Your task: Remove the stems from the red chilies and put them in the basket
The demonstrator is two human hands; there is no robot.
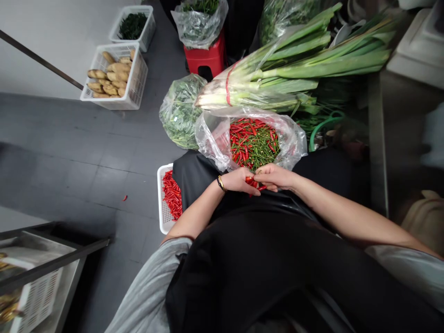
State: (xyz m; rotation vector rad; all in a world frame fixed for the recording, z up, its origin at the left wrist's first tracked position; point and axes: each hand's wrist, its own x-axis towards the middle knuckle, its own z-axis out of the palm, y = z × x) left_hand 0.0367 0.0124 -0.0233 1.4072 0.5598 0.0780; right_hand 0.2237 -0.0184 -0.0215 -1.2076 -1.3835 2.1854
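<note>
My left hand (pixel 240 181) and my right hand (pixel 275 176) meet over my black apron, both closed around a few red chillies (pixel 251 181) pinched between them. Just beyond my hands stands an open clear plastic bag (pixel 212 136) full of red chillies with green stems (pixel 254 142). To my left on the floor, a white basket (pixel 161 203) holds more red chillies (pixel 172 194), partly hidden by my knee. A dark band with a gold piece sits on my left wrist.
A bundle of big leeks (pixel 287 69) lies behind the bag, next to bags of greens (pixel 178 111). A red stool (pixel 204 59) carries another bag. White baskets of ginger (pixel 114 76) and greens (pixel 133 25) stand on the grey floor. A metal rack (pixel 52 259) is at lower left.
</note>
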